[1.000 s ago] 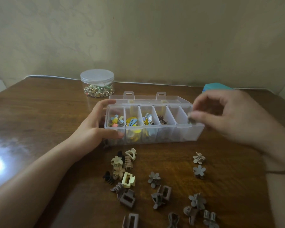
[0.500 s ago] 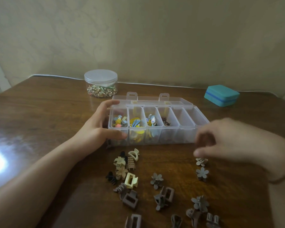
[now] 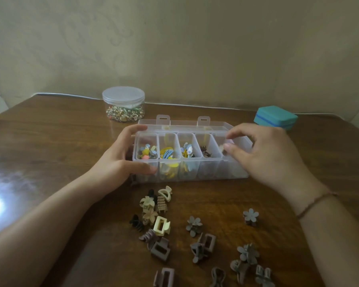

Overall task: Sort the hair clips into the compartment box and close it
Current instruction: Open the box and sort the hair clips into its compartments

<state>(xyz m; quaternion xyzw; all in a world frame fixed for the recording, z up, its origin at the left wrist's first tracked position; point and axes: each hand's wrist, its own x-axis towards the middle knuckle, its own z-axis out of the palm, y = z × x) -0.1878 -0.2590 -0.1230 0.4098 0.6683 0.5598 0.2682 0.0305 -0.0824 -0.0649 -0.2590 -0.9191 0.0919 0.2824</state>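
My left hand (image 3: 120,160) grips the box (image 3: 192,160) end, right fingers (image 3: 231,147) pinching a light, stiff clip (image 3: 221,147) over its fifth compartment; clips (image 3: 161,225) in front are best nipped by their bodies.

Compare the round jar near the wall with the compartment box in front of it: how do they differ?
The round jar is lidded; the compartment box lies open. The jar stands untouched; the left hand holds the box's end. The jar is undivided; the box has separate compartments. Both are clear plastic holding small items.
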